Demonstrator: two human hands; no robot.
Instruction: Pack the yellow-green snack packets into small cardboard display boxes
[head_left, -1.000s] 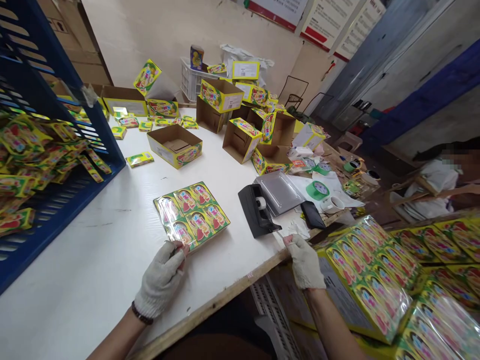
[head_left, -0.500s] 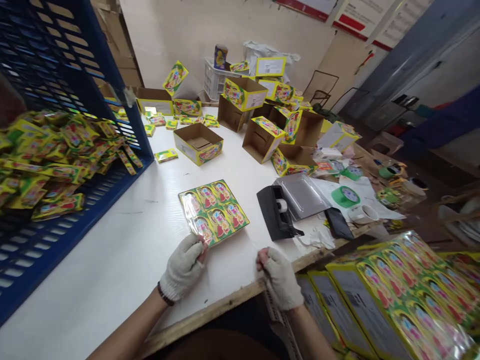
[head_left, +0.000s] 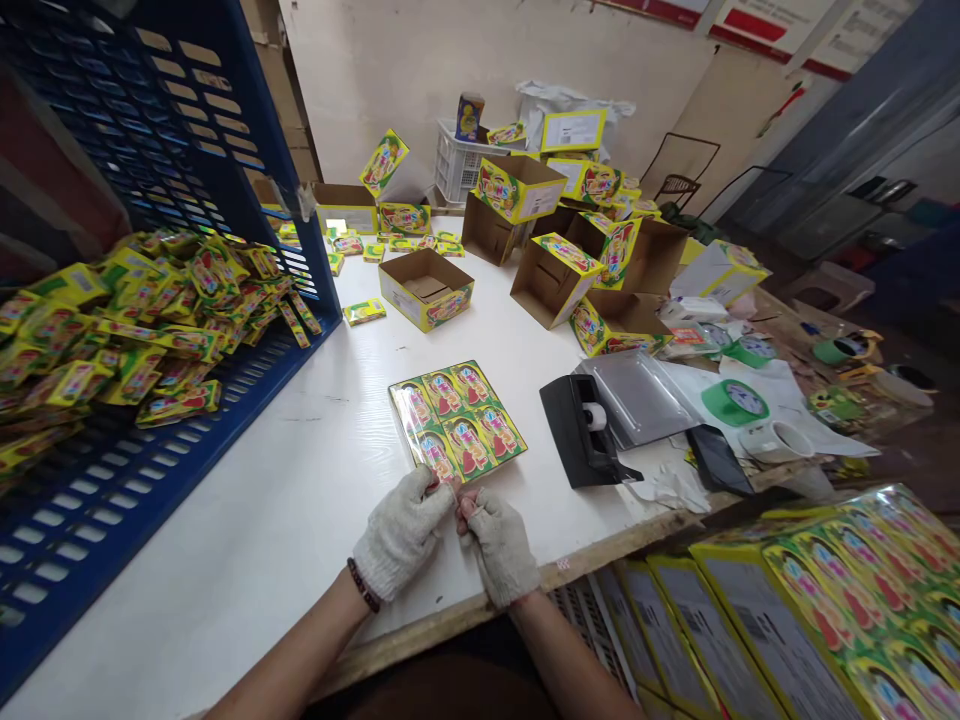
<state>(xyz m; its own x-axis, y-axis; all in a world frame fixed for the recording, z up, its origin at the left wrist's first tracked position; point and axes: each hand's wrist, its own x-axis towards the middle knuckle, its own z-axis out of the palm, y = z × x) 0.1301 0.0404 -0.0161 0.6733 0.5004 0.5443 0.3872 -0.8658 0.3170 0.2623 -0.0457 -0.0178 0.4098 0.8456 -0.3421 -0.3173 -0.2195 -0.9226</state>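
Observation:
A shiny yellow-green box (head_left: 457,418) with repeated cartoon fruit pictures lies flat on the white table. My left hand (head_left: 405,530), in a fingerless pale glove, is closed at the box's near edge, fingertips touching it or very close. Right beside it, my right hand (head_left: 496,540), gloved the same way, is pinched with its fingertips close to the left ones. Whatever either pinch holds is hidden or too small to make out. A black tape dispenser (head_left: 581,430) with a small roll stands to the right of the box.
On the left, a blue plastic crate (head_left: 300,350) lies on its side with many small packs (head_left: 161,320). Open display cartons (head_left: 427,290) stand behind. To the right are a clear plastic tray (head_left: 637,400), green tape (head_left: 735,402), a phone (head_left: 718,460) and stacked filled boxes (head_left: 840,590).
My right hand has moved left from near the tape dispenser to meet my left hand at the box's near edge. The view has shifted slightly left.

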